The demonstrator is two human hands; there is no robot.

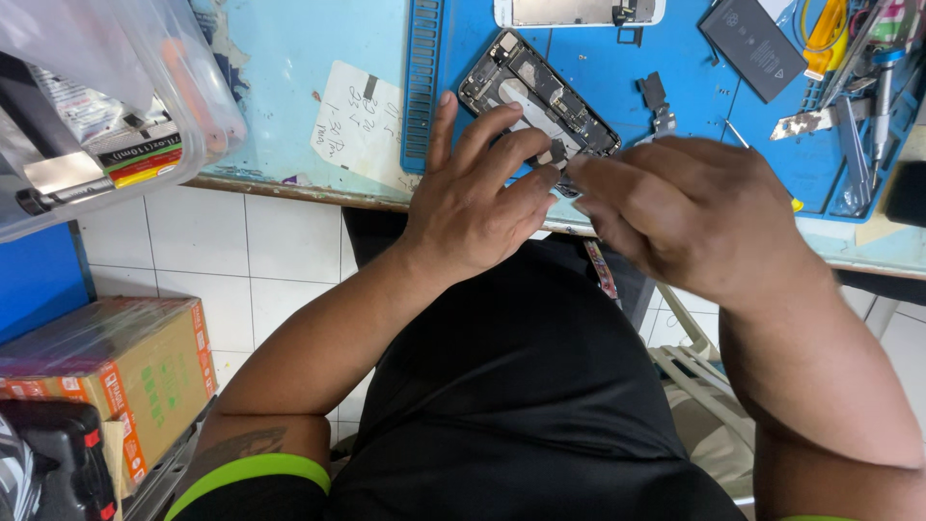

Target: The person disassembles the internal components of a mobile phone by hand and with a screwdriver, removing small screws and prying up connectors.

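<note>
Working on the opened phone chassis [540,96], which lies tilted on the blue work mat [598,58] near the table's front edge, calls for a steady brace and a light touch; the left hand [473,198] does the bracing, palm down with fingers spread and slightly fanned, fingertips resting on the chassis's near end; the right hand [675,207] comes in from the right, knuckles up, its fingers drawn together at the chassis's near corner as if pinching something small, though what they grip, if anything, is hidden behind the fingers and I cannot tell. To do this well, I judge the left fingers should hold the frame flat without pressing on the exposed parts inside, and the right should move only at the fingertips, wrist kept low over the table edge; a slip here could bend a thin part. Both forearms reach forward from the body, elbows wide, wrists nearly level, hands meeting tip to tip. Farther back on the mat lie a dark flat battery [750,43], a screen panel [579,12] and loose small brackets [658,101]; a handwritten paper note [362,121] lies left of the mat.
</note>
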